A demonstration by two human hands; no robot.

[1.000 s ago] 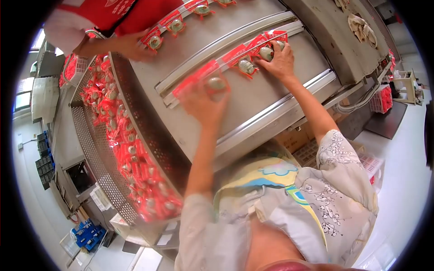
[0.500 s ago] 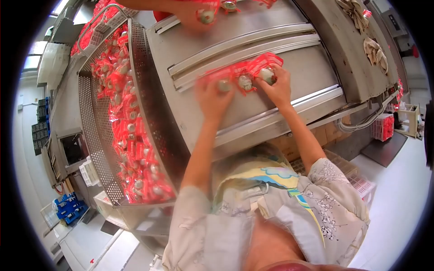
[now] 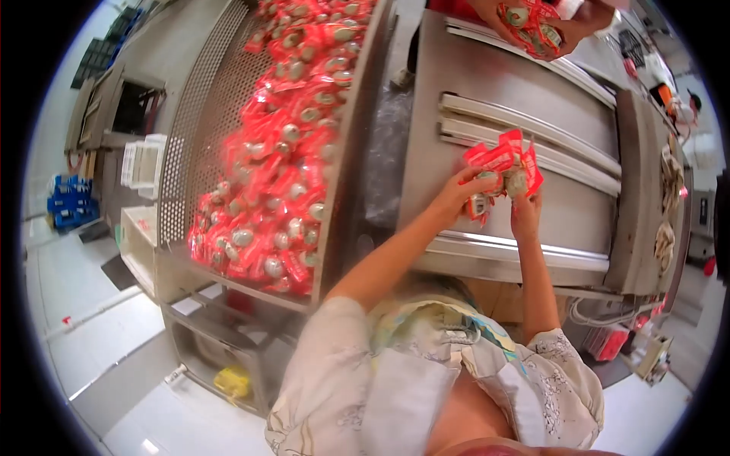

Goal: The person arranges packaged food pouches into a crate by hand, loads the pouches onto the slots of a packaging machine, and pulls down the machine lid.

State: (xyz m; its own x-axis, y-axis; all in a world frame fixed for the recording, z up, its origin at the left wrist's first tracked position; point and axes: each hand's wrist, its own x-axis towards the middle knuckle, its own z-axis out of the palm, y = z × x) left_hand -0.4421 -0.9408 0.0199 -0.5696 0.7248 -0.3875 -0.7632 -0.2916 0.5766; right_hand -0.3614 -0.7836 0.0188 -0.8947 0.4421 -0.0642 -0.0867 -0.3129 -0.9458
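Through my camera, my left hand and right hand press a bunch of red packets between them, each grip curled closed on it, above the worktop. Across from me, a co-worker's hands hold other packets. Left, a perforated bin carries a heap of them.

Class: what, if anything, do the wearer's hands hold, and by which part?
The left hand and right hand grip a bunch of red packets by their bulging ends.
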